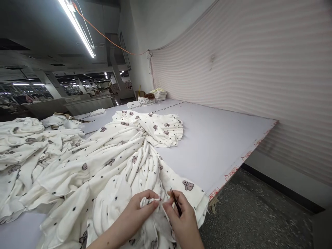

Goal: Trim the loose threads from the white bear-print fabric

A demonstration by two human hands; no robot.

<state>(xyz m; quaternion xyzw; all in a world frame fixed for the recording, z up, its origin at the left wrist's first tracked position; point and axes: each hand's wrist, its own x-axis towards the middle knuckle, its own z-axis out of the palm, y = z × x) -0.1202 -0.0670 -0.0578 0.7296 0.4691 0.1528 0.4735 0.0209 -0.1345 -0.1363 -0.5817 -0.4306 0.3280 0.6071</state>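
Note:
White fabric (124,162) printed with grey-brown bears and dark dots lies gathered in deep folds over the table. My left hand (141,205) is closed, pinching a bunched bit of this fabric between thumb and fingers. Close beside it, my right hand (181,214) is closed around small dark thread snips (176,204), their thin tip pointing up and away from me. The thumb and forefinger of that hand come near the pinched fabric; whether they touch it I cannot tell. Part of the snips is hidden in the palm.
The pale table (204,138) ends at a taped right edge above a speckled floor (241,214). More printed fabric (23,148) is heaped at the left. Folded stacks (158,95) stand at the far end. A striped cloth (233,69) hangs along the right wall.

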